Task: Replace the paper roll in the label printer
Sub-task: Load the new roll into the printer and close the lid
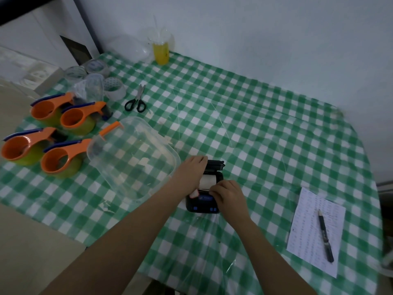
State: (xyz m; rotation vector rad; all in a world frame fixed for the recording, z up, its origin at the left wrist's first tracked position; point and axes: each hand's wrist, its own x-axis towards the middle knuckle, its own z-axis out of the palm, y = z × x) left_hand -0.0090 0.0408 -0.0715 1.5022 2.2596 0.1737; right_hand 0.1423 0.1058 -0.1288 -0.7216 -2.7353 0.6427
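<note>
Black label printer (pixel 203 204) sits near-centre on the checked cloth (pixel 265 135), lid flipped open away from us, white paper roll (pixel 208 180) lying w/ its axis left-right. Our left hand (pixel 189 174) grips the printer's side; right hand (pixel 228 196) pinches at the roll's front edge. Clear tub (pixel 131 158) just left, sheet (pixel 314 231) w/ pen (pixel 325 237) well right.

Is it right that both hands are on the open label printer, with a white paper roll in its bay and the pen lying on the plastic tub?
Not quite. In the head view the pen lies on the printed sheet, right of the label printer, not on the plastic tub. The left hand and right hand are on the printer, white paper roll in its bay.
</note>
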